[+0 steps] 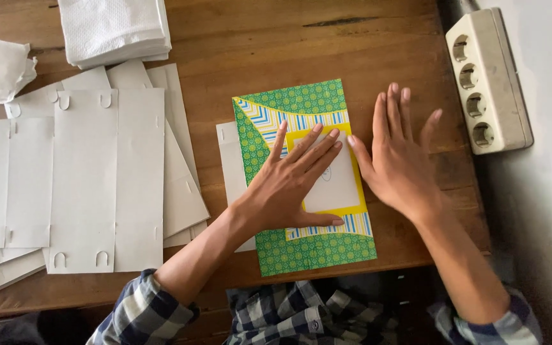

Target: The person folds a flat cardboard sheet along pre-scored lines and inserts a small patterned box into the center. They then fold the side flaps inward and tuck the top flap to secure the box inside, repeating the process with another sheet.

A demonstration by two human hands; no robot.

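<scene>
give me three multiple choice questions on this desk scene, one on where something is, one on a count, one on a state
1. Where does the power strip lie?
A. at the table's right edge
B. under the white card blanks
C. on the person's lap

2. How many sockets show on the strip?
A. two
B. four
C. six

3. How does the left hand rest on the green patterned card?
A. clenched in a fist
B. flat, fingers spread
C. pinching a corner

Answers: 1 A, it sits by the wall at the right. 2 B, four round sockets show in a row. 3 B, the palm presses flat; the right hand lies flat beside it.
</scene>
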